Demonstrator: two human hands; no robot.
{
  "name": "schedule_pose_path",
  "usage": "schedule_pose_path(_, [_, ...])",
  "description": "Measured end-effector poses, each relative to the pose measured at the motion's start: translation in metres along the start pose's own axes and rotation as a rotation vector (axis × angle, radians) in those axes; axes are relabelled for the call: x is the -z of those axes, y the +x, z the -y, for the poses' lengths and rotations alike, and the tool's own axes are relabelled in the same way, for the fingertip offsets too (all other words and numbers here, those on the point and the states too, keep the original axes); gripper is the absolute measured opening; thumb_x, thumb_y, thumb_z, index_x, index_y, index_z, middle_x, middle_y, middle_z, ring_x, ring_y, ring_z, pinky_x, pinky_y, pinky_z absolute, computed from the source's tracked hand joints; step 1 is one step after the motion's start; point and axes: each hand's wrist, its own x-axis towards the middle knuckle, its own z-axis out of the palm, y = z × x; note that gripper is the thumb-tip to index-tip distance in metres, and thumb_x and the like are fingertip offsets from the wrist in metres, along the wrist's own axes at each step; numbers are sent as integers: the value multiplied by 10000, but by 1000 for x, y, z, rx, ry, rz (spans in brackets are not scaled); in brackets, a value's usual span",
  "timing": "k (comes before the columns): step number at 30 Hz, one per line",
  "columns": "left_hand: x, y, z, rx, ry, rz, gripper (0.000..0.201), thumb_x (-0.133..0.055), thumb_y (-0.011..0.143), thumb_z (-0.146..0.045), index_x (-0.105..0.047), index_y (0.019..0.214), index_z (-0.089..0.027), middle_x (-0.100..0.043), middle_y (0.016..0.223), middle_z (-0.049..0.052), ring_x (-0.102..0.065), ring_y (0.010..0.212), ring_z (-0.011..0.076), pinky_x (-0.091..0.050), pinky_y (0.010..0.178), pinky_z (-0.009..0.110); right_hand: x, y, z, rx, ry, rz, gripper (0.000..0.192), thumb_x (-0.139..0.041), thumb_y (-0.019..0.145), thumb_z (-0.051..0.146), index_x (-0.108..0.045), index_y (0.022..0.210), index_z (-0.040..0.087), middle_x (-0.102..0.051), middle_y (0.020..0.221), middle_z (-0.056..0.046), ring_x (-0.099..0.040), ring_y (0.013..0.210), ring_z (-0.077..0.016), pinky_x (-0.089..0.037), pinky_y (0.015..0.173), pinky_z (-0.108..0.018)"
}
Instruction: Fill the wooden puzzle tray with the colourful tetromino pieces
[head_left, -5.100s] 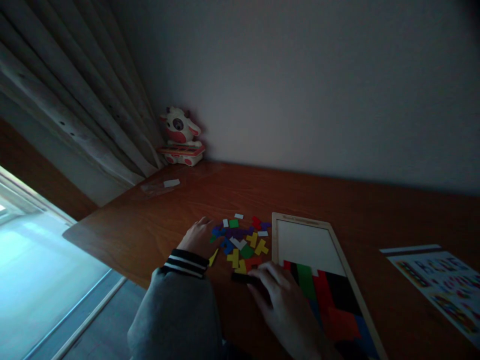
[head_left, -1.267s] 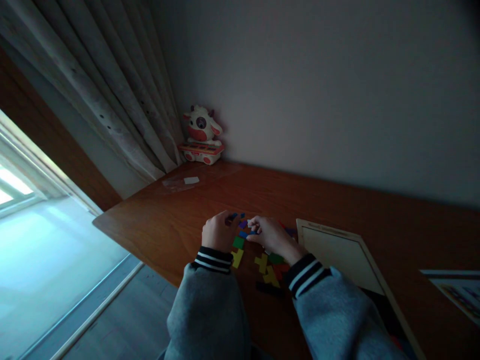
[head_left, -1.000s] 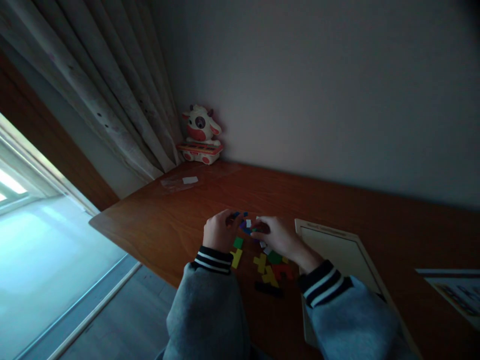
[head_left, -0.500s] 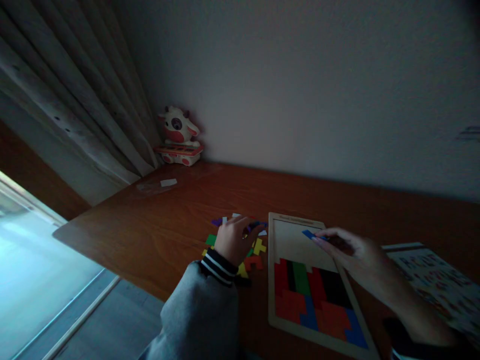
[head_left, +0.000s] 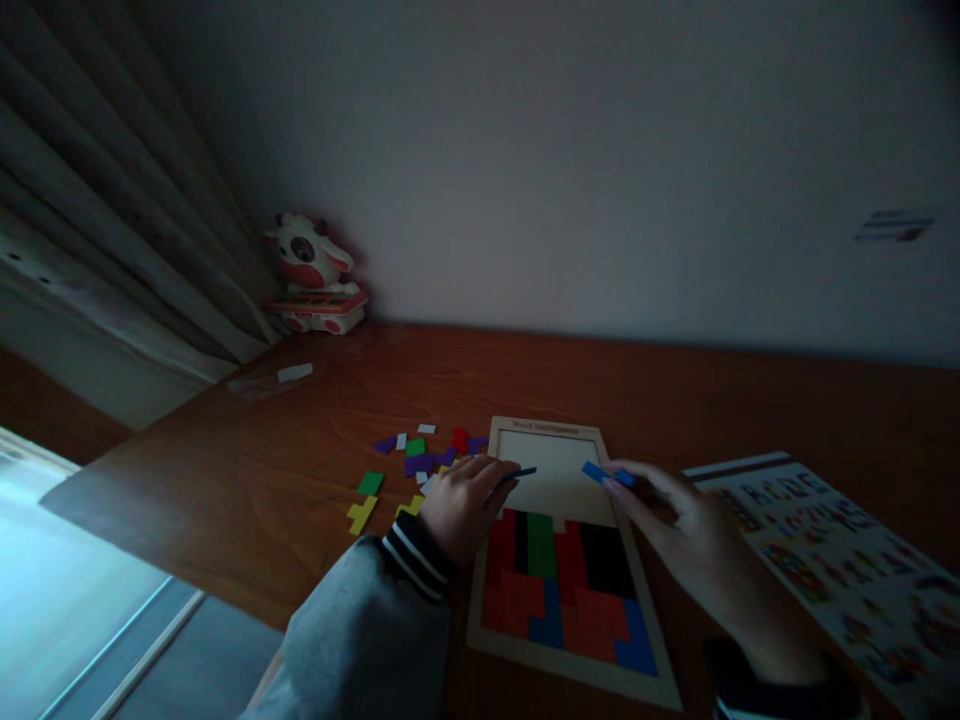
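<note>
Pinching a small blue piece (head_left: 598, 472) between fingertips, the right hand (head_left: 679, 525) hovers over the bare upper field of the puzzle tray (head_left: 545, 433). The left hand (head_left: 466, 500) rests at the tray's left rim, fingers closed on a thin dark piece (head_left: 523, 472) that reaches over the same bare field. Fitted coloured pieces (head_left: 559, 585) fill the tray's lower half. Loose pieces (head_left: 420, 462) lie scattered on the worktop (head_left: 300, 470) left of the tray. A printed sheet (head_left: 825, 560) lies right of the tray; a cow toy (head_left: 307, 270) stands well beyond it, far left, beside the curtain (head_left: 112, 220).
</note>
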Motion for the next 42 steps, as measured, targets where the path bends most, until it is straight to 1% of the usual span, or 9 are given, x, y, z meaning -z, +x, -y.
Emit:
schedule_pose_path(5, [-2, -2, 1, 21, 9, -13, 173, -538, 968, -243, -673, 1066, -197, -738, 940, 56, -709, 852, 181, -591, 756, 303, -5, 2, 5, -6, 78, -87, 356, -596, 867, 534, -651, 1045, 230, -767, 929, -79, -735, 841, -242, -603, 743, -361])
schedule_pose_path(9, [-3, -3, 1, -18, 37, -25, 172, -528, 975, -259, -682, 1026, -198, -739, 911, 54, -707, 845, 182, -585, 759, 308, 4, 3, 13, 44, 5, -71, 317, -548, 906, 501, -693, 1075, 276, -766, 1019, -59, -728, 933, -243, -596, 769, -348])
schedule_pose_path(12, [-2, -4, 2, -8, 36, -18, 162, -530, 972, -243, -680, 1015, -199, -735, 899, 50, -705, 841, 182, -583, 749, 306, 12, 3, 20, 49, -9, -113, 350, -558, 899, 505, -680, 1146, 289, -765, 1035, -52, -730, 934, -242, -594, 772, -347])
schedule_pose_path(17, [-1, -6, 4, 39, 46, -76, 141, -557, 950, -225, -678, 1019, -205, -742, 919, 46, -709, 836, 185, -586, 747, 308, 14, 4, 26, 31, 44, -190, 376, -594, 843, 569, -711, 1009, 252, -778, 921, -67, -744, 834, -253, -609, 727, -364])
schedule_pose_path(24, [7, -5, 3, 189, -11, -153, 192, -557, 942, -228, -661, 1102, -218, -733, 969, 47, -702, 794, 156, -576, 693, 260, 5, 5, 33, 117, 3, -71, 323, -488, 951, 476, -691, 1116, 285, -760, 984, -60, -724, 839, -219, -584, 729, -325])
schedule_pose_path(29, [11, -3, 3, 225, 23, -146, 193, -555, 937, -216, -669, 1092, -231, -732, 964, 34, -703, 779, 154, -569, 686, 255, -4, 8, 50, 188, 35, -84, 286, -467, 955, 435, -689, 1033, 274, -736, 1015, -72, -698, 933, -228, -567, 811, -347])
schedule_pose_path(34, [15, -3, 9, 232, 51, -140, 196, -547, 945, -222, -670, 1097, -231, -730, 1002, 33, -705, 816, 166, -563, 719, 268, -16, 26, 60, 88, 148, -102, 314, -494, 930, 442, -616, 1126, 228, -707, 1052, -101, -713, 846, -212, -584, 748, -349])
schedule_pose_path(38, [20, -4, 13, 248, 86, -148, 190, -562, 938, -230, -674, 1091, -225, -724, 984, 35, -700, 811, 168, -553, 718, 261, -33, 44, 53, 78, 228, 40, 361, -551, 879, 364, -549, 1199, 199, -694, 983, -76, -715, 823, -195, -588, 733, -337])
schedule_pose_path(42, [21, -5, 13, 248, 92, -129, 191, -562, 939, -236, -682, 1087, -221, -721, 944, 34, -699, 809, 168, -549, 718, 256, -58, 47, 39, 59, 311, 148, 390, -625, 844, 354, -527, 1197, 220, -690, 1078, -78, -711, 842, -185, -594, 732, -333])
